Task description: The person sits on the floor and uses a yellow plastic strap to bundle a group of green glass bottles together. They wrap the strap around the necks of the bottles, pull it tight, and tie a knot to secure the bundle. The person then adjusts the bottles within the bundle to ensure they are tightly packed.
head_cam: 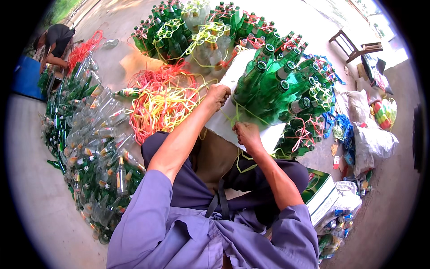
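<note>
Green glass bottles (pixel 258 84) stand upright in a tight cluster on a white board (pixel 220 122) in front of me. A light green plastic strap (pixel 250 112) runs around their lower part. Closed on a strap, my left hand (pixel 219 96) is at the board's left side. My right hand (pixel 247 134) pinches the strap near the board's front edge, with a loose end (pixel 245 164) hanging below. Left of the board lies a tangled heap of red and yellow plastic straps (pixel 164 104).
Loose clear and green bottles (pixel 100 134) are heaped at left. Strapped bottle bundles (pixel 171 40) stand beyond the board. A bent-over person (pixel 55 43) is at upper left. White sacks (pixel 373 144), a green carton (pixel 317 191), bagged cans (pixel 339 223) and a wooden stool (pixel 356 47) are at right.
</note>
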A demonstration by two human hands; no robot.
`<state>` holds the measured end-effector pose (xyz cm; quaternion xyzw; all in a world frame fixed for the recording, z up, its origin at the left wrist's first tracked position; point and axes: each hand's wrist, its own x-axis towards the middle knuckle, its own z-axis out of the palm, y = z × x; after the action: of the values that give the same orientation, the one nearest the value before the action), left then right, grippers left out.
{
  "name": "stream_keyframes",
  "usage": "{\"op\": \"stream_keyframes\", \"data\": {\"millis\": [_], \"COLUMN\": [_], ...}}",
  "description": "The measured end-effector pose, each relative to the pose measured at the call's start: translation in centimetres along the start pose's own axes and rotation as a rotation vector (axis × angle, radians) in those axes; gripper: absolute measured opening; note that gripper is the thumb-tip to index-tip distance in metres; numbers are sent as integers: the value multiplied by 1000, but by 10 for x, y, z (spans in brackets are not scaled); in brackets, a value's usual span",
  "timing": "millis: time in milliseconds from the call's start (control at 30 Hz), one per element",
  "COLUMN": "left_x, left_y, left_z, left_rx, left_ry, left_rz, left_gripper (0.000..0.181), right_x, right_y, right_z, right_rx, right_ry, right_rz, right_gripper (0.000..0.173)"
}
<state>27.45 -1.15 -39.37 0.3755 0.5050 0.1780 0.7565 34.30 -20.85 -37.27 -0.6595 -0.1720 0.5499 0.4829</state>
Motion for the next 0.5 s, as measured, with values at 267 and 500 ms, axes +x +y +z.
{"op": "stream_keyframes", "data": {"millis": [267, 500], "left_x": [-17, -28], "left_y": [-1, -10], "left_z": [-15, -17], "left_rx": [153, 287], "left_ry": [-132, -203], "left_rz": [96, 159], "left_gripper": [2, 7], "right_x": [8, 24], "right_y": [4, 11], "right_z": [1, -9], "right_rx": [-92, -155], "right_ry": [-26, 32], "right_rz": [-23, -57], "right_gripper": [21, 24]}}
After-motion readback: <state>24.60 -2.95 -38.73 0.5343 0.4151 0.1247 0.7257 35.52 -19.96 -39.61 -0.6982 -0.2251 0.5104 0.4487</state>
